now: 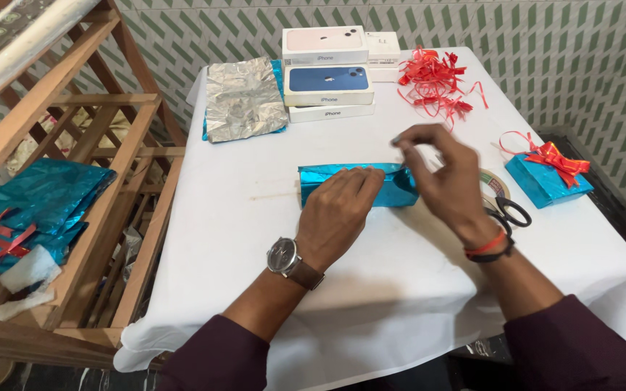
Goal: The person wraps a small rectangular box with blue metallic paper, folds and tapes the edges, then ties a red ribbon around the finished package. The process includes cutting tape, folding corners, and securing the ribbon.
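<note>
Parcel (356,185) lies crosswise, left hand (338,210) flat on it, right hand (443,177) fingers pinched above.

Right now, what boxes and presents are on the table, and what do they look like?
Phone boxes: stacked at the far edge, flat; pink, blue and white.
Blue-wrapped box: table centre, shiny, under left hand and right hand.
Finished gift: right side, blue with red bow.

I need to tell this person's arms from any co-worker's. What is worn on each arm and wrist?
Both arms wear dark maroon sleeves. The left hand has a round dark-faced wristwatch on a brown strap. The right hand has a red band and a black band at the wrist.
</note>
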